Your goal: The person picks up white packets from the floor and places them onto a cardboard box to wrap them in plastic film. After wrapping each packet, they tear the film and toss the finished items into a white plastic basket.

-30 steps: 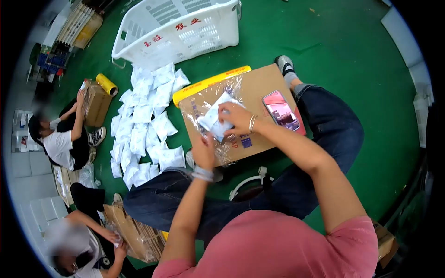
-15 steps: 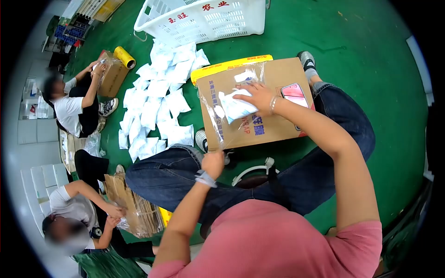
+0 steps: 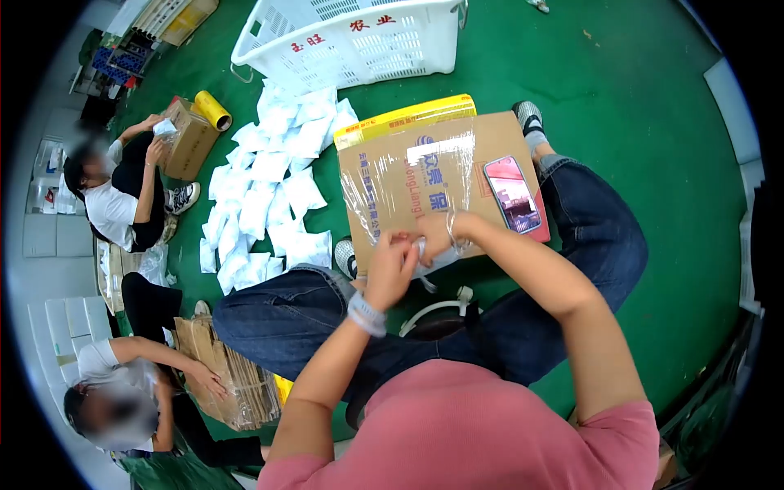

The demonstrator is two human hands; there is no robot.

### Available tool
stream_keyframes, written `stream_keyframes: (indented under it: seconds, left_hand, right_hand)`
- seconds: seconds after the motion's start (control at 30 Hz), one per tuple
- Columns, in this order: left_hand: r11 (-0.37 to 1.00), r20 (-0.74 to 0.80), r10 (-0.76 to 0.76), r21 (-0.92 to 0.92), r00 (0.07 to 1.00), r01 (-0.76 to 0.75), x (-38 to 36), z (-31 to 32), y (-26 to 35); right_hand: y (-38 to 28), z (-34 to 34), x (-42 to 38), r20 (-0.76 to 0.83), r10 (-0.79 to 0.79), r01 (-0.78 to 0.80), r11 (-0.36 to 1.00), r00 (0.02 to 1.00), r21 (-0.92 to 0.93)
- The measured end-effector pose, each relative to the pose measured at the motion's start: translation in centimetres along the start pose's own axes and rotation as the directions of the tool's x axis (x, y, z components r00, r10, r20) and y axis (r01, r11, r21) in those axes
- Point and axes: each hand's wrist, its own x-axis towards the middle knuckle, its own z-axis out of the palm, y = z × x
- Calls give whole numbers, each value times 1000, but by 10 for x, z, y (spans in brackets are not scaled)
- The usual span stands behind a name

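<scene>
A cardboard box [image 3: 416,175] with printed writing lies in front of me, clear plastic film [image 3: 445,140] stretched over its top. At its near edge my right hand [image 3: 438,238] is closed on a white packet [image 3: 445,261], partly hidden under the fingers. Beside it, my left hand [image 3: 392,265] has its fingers pinched together against the packet's left end, where the film is gathered; the pinch itself is partly covered. A phone [image 3: 513,194] with a lit screen rests on the box's right side.
Many white packets [image 3: 265,192] lie heaped on the green floor to the left. Behind them stands a white plastic crate [image 3: 351,53]. A yellow box [image 3: 408,117] borders the cardboard box. Two people sit at left, one by a box [image 3: 189,145], another by flattened cardboard [image 3: 229,380].
My right hand has brought the packet from the box's middle to its near edge. My left hand has come up beside it. The nearer co-worker's hand now lies flat on the cardboard.
</scene>
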Motion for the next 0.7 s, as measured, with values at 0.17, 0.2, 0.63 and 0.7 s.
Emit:
stream_keyframes:
  seconds: [0.17, 0.2, 0.63, 0.7]
  left_hand:
    - [995, 99, -68, 77, 993, 60, 69, 15, -70]
    - [995, 133, -58, 93, 989, 46, 75, 19, -82]
    - [945, 427, -250, -88, 869, 315, 33, -20, -81]
    - [853, 629, -252, -215, 736, 476, 20, -35, -59]
  right_hand:
    - [22, -29, 4, -462, 241, -257, 966, 853, 30]
    - [22, -22, -1, -457, 243, -262, 965, 856, 22]
    - [-34, 14, -45, -223, 158, -205, 957, 962, -206]
    - [-25, 10, -43, -156, 209, -229, 965, 965, -128]
